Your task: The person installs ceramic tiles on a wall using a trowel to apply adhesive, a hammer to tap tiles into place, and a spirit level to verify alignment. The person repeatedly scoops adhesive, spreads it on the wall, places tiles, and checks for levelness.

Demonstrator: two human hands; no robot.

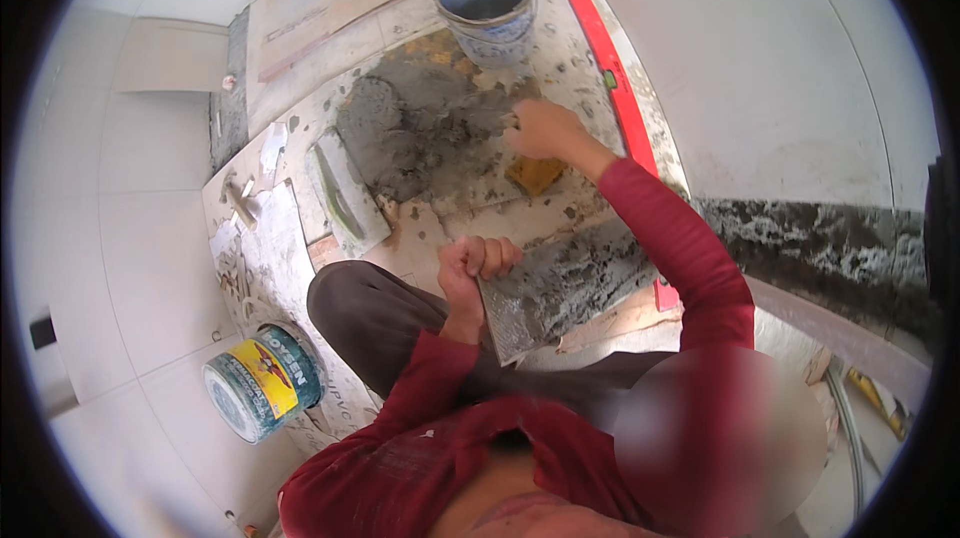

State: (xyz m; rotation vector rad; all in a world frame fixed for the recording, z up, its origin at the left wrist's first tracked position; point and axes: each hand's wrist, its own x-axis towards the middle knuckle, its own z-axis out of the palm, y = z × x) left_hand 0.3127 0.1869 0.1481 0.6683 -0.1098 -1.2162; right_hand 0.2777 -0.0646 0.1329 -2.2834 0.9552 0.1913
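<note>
My left hand (480, 263) is closed around the near-left corner of a tile (510, 323), which leans tilted across my lap. Grey mortar (590, 268) is spread unevenly over the tile's upward face. Beyond it, my right hand (545, 130) is closed at the right edge of a wet mortar heap (420, 128); whatever it grips is hidden by the fingers. A yellow-orange piece (535, 176), its kind unclear, lies just below that hand. Left of the heap rests a flat rectangular float (345, 193) with a greenish handle.
A mortar-smeared bucket (487, 13) stands behind the heap. Along the right wall lies a red spirit level (610, 68). To the left are a hammer (240, 203), torn paper pieces (272, 153) and a tipped paint pail (260, 383). Mortar coats the lower right wall (810, 233).
</note>
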